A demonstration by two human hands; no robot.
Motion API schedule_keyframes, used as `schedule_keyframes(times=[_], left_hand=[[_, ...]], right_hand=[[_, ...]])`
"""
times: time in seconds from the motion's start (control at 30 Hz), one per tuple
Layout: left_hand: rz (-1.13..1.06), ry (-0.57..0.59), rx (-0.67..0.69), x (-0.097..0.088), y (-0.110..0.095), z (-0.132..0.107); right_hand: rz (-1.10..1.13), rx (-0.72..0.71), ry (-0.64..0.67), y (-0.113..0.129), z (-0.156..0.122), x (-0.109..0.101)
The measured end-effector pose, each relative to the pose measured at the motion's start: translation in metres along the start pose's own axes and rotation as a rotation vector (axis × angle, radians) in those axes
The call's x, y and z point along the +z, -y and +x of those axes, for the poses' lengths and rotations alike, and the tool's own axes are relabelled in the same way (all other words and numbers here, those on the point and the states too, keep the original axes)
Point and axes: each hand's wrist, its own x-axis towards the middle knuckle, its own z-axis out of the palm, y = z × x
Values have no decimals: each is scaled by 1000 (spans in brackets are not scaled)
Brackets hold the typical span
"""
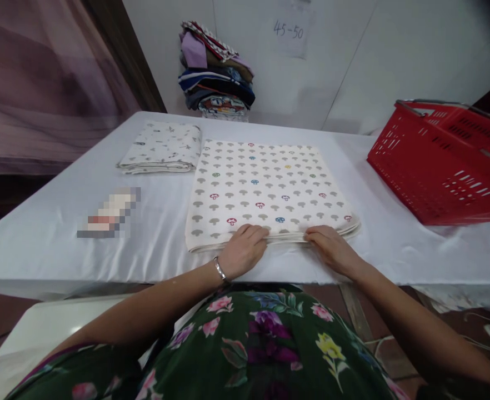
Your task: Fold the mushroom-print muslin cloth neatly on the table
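A folded white cloth with a mushroom print [265, 189] lies flat on the table before me, its layers showing along the near edge. My left hand [245, 250], with a silver bracelet at the wrist, grips that near edge left of its middle. Further right along the same edge, my right hand [332, 247] pinches the layers, thumb tucked out of sight. Beyond the cloth's far left corner rests a second folded cloth [164, 145] with a small scattered print.
White satin covers the table [395, 250]. A red plastic basket [440, 166] stands at the right. A pixelated flat object [109, 214] lies at the left. Behind the table rises a stack of folded clothes [215, 72] by the wall, where a paper sign [289, 30] reads 45-50.
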Motion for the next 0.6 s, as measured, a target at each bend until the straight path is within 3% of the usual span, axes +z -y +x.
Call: schedule_keyframes(times=[0.17,0.37,0.53,0.6], left_hand=[[30,27,90,-4,-1,-7],[23,-15,75,-5,3,-7],[15,-37,53,-6,4,-4],[20,-27,19,-6,5,-1]], right_hand=[[-186,-121,55,0,-6,10],[-238,-98,10,-1,-9,15],[-287,-119,31,1,-6,10],[-297,-116,-15,1,-3,7]])
